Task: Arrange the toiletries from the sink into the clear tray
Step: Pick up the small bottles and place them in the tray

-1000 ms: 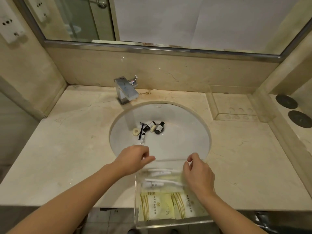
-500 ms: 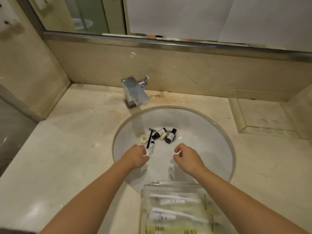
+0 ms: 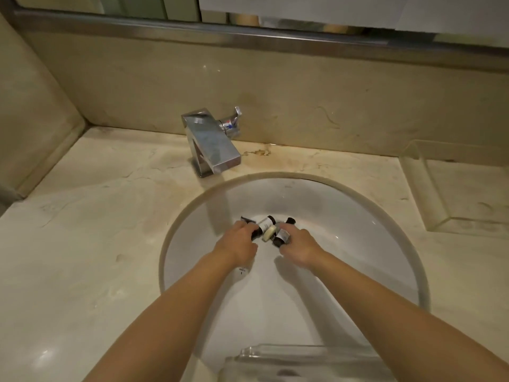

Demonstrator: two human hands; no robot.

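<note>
Two small dark bottles with white labels lie in the white sink (image 3: 385, 224) near the drain. My left hand (image 3: 238, 244) closes its fingers on the lower end of the left bottle (image 3: 266, 222). The right bottle (image 3: 282, 236) is pinched by my right hand (image 3: 298, 248). A pale soap piece (image 3: 268, 233) lies between the two bottles. A black razor (image 3: 246, 219) pokes out above my left hand, and a white tube (image 3: 242, 270) shows below that wrist. The clear tray (image 3: 303, 354) sits at the sink's near edge, mostly cut off by the frame.
A chrome faucet (image 3: 212, 144) stands behind the sink, overhanging its back left rim. A second clear tray (image 3: 440, 210) rests on the marble counter at the right. A mirror with a metal frame runs along the back wall.
Both hands left the clear tray, reached forward into the sink and closed on the two dark bottles. The view tilted down and nearer the basin.
</note>
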